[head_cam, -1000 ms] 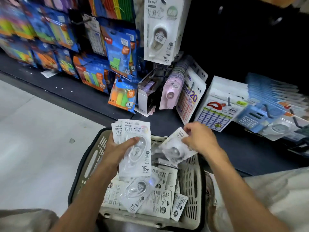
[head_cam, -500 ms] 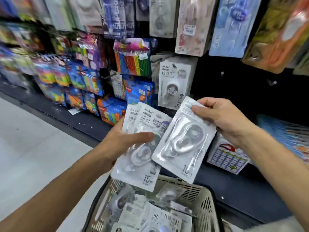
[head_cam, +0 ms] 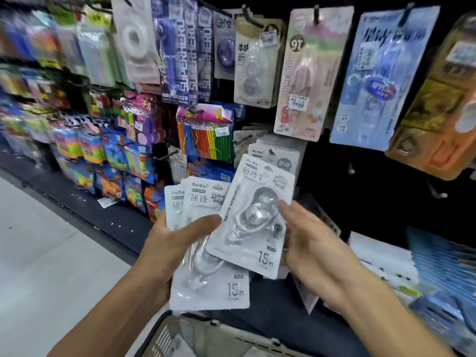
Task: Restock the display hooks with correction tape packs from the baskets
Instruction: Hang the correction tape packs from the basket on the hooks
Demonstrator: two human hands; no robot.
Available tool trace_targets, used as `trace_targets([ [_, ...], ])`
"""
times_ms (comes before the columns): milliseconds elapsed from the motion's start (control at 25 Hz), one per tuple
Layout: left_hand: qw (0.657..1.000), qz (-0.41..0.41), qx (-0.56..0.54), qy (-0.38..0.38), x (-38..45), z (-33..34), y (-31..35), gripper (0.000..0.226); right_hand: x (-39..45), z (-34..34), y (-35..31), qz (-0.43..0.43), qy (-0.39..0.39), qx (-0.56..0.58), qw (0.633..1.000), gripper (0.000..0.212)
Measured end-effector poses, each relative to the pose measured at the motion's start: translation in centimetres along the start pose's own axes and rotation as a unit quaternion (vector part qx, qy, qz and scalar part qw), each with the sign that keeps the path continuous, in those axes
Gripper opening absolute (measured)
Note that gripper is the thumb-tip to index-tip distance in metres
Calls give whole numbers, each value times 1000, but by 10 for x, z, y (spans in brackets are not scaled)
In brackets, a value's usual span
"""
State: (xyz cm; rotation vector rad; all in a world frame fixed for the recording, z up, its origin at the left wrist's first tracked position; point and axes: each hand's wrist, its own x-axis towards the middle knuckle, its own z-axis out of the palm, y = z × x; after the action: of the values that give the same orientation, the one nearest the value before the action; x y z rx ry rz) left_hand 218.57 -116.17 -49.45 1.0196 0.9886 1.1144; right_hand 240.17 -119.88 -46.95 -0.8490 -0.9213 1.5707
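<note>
My left hand (head_cam: 175, 243) grips a fanned stack of white correction tape packs (head_cam: 210, 282), thumb across their front. My right hand (head_cam: 311, 246) pinches a single white correction tape pack (head_cam: 257, 217) by its right edge and holds it upright, overlapping the stack. Just behind that pack's top, matching white packs (head_cam: 277, 157) hang on a display hook in the middle of the black peg wall. The grey basket (head_cam: 180, 336) sits below my hands at the bottom edge, with loose packs dimly visible inside.
Other carded tape packs (head_cam: 304, 73) and blue cards (head_cam: 381, 81) hang on hooks above. Coloured stationery packs (head_cam: 116, 155) fill the left of the wall. Bare hooks (head_cam: 435, 191) stick out of the dark panel at right. Pale floor lies at left.
My view rose from the basket to the display wall. My right hand lifted one pack out of the basket, turned it upright and shifted its grip to the right edge.
</note>
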Motion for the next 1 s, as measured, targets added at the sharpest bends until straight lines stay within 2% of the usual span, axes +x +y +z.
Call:
trace_targets([
  [80, 1000, -6, -9, -3, 7, -6, 13, 52, 5, 13, 10, -23, 14, -57, 998, 46],
  [160, 1000, -6, 1, -21, 13, -13, 27, 51, 15, 17, 5, -50, 61, -46, 996, 41],
  [240, 1000, 1, -4, -23, 16, -23, 40, 50, 22, 11, -7, -65, 125, -78, 987, 27],
  [320, 1000, 15, -13, -12, 18, -33, 48, 44, 25, 0, -10, -69, 199, -206, 956, 19],
  [400, 999, 27, -31, 10, 16, -40, 50, 35, 23, -6, -1, -65, 225, -289, 928, 17],
  [480, 998, 35, -51, 21, 15, -37, 47, 41, 25, -7, 6, -48, 240, -242, 939, 16],
  [560, 997, 40, -62, 13, 13, -27, 43, 57, 28, -4, 8, -19, 260, -183, 948, 24],
  [640, 996, 47, -72, 10, 13, -16, 37, 69, 30, -6, 13, 14, 269, -128, 955, 45],
  [720, 996, 56, -71, 18, 14, -6, 30, 68, 28, -4, 20, 8, 308, -189, 932, 55],
  [760, 996, 64, -61, 25, 14, 0, 26, 69, 26, -2, 20, -21, 311, -235, 921, 50],
  [800, 996, 74, -46, 34, 15, 5, 23, 73, 23, 2, 18, -49, 274, -258, 925, 45],
  [880, 995, 92, -18, 43, 15, 14, 20, 81, 19, 10, 16, -53, 87, -212, 972, 44],
  [920, 995, 95, -12, 42, 16, 16, 20, 84, 19, 13, 17, -44, 9, -190, 981, 43],
  [960, 995, 92, -8, 36, 16, 17, 20, 87, 20, 15, 18, -49, -29, -173, 983, 44],
  [1000, 996, 83, -8, 27, 18, 18, 21, 87, 22, 14, 18, -63, -25, -158, 985, 47],
])
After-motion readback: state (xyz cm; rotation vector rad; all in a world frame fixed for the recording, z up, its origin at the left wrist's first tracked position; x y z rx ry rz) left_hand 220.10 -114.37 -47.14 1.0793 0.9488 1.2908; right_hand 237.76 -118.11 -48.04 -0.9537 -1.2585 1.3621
